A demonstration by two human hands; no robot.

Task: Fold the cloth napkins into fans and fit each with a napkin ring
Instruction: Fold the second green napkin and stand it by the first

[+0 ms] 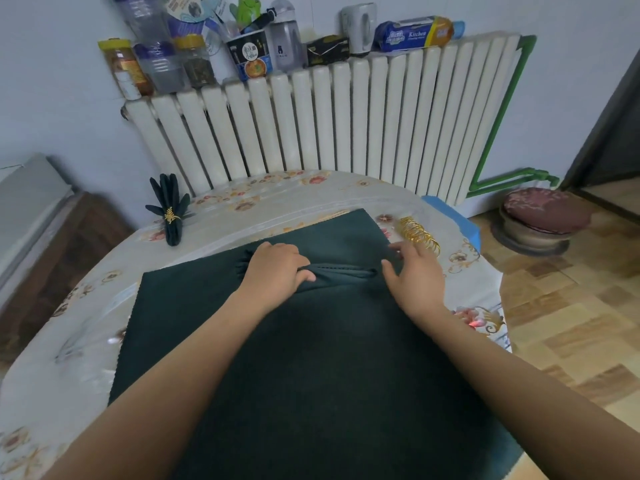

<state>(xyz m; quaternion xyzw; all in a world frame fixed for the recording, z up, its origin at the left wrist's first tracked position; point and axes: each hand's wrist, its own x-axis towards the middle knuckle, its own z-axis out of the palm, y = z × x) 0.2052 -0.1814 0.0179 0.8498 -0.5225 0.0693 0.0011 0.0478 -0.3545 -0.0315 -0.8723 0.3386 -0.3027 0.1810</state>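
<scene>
A stack of dark green cloth napkins (311,358) lies flat on the table in front of me. On top of it sits a pleated dark green napkin (343,273), folded into a narrow strip running left to right. My left hand (277,268) grips the strip's left part, fingers curled round the pleats. My right hand (412,271) hovers by the strip's right end with fingers spread and relaxed. A pile of gold napkin rings (419,233) lies just beyond my right hand. A finished fan napkin with a gold ring (169,213) stands at the table's far left.
The table (242,199) has a floral cover and rounded edges. A white radiator (329,126) stands behind it, its top crowded with jars, bottles and boxes. A round cushioned stool (543,216) sits on the wooden floor to the right.
</scene>
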